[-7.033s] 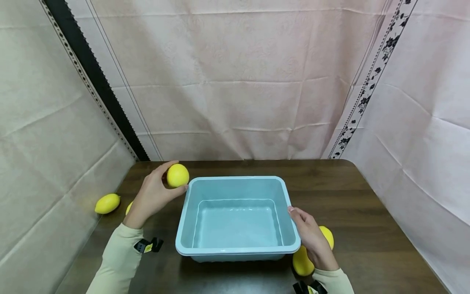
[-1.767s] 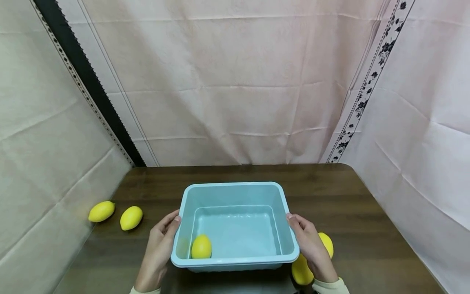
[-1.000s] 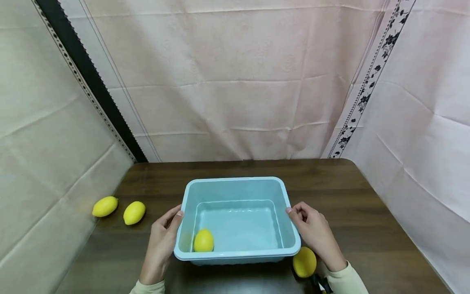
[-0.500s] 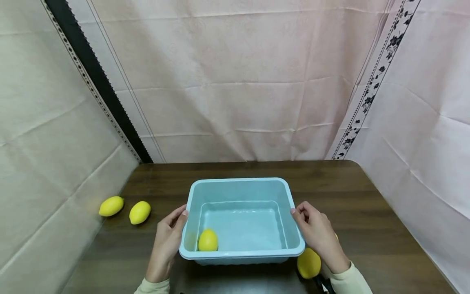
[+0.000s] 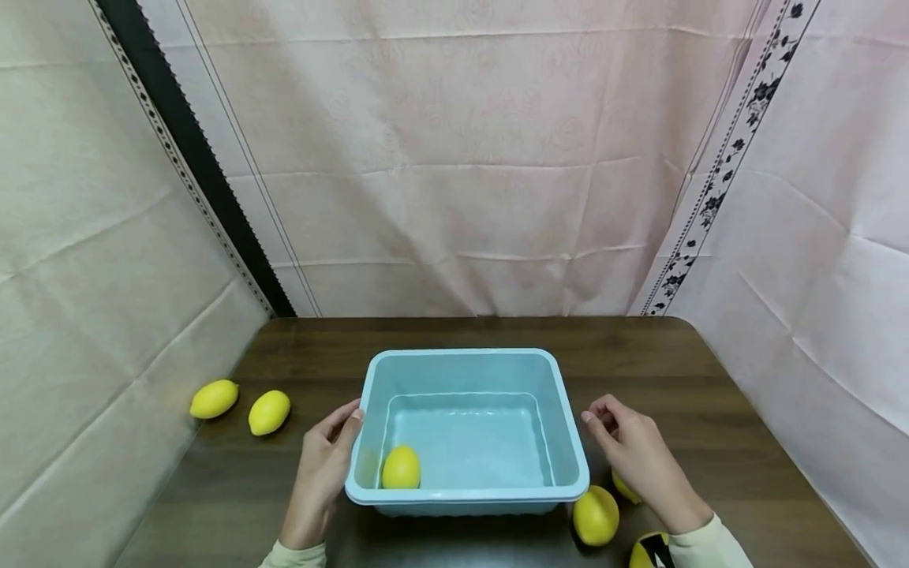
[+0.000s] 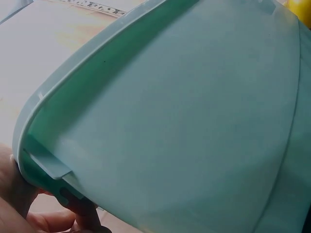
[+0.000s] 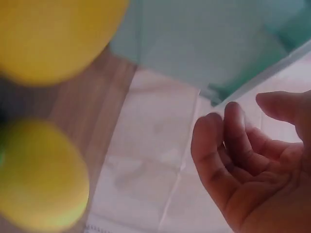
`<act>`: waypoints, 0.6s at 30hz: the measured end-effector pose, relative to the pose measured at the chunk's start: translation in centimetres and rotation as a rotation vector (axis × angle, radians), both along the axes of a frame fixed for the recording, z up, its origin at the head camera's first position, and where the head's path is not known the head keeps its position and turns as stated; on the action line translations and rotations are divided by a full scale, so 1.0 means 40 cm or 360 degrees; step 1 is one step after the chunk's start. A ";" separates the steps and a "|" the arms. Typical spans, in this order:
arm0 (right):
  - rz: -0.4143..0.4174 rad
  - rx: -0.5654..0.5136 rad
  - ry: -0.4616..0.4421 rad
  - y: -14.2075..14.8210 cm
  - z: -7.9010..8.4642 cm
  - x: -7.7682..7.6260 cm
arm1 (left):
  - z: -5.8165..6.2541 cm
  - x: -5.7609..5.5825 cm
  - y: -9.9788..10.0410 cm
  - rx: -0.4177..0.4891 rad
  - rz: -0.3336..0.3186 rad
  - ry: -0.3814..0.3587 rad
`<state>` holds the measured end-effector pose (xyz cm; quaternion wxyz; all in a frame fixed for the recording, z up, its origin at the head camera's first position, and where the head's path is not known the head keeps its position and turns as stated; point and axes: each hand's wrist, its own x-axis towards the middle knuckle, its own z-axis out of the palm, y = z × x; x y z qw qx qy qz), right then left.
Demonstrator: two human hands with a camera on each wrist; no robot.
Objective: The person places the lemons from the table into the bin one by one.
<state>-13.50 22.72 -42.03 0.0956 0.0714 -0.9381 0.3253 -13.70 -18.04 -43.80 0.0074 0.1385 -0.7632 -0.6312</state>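
Note:
A light blue plastic basin (image 5: 469, 495) stands mid-table with one yellow lemon (image 5: 401, 467) in its near left corner. My left hand (image 5: 319, 473) holds the basin's left rim, thumb on top and fingers beneath; the left wrist view shows the fingers (image 6: 87, 213) under the rim of the basin (image 6: 170, 121). Just off the right rim, my right hand (image 5: 642, 457) hovers with loosely curled fingers and a gap to the thumb. Nothing is in it in the right wrist view. Below it lie a lemon (image 5: 596, 515) and another lemon (image 5: 626, 487), partly hidden by the hand.
Left of the basin, a lemon (image 5: 215, 399) and a second lemon (image 5: 269, 412) lie on the dark wooden table (image 5: 319, 335). Pale cloth (image 5: 454, 158) hangs behind the table and along both sides.
A lemon that my left hand held seven seconds ago now lies in the basin, and that hand has gone to the left rim. My right hand has let go of the right rim and moved rightward.

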 end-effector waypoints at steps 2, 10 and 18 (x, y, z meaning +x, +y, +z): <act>-0.0006 0.0077 0.0030 0.013 -0.003 -0.002 | -0.001 0.001 -0.001 -0.0003 0.0000 0.0002; 0.0059 0.0229 0.0030 0.056 -0.030 -0.005 | 0.001 0.006 -0.008 -0.0005 0.0006 -0.0021; 0.0152 0.0375 -0.0203 0.108 -0.046 -0.009 | -0.001 0.002 -0.004 0.0019 -0.0017 -0.0007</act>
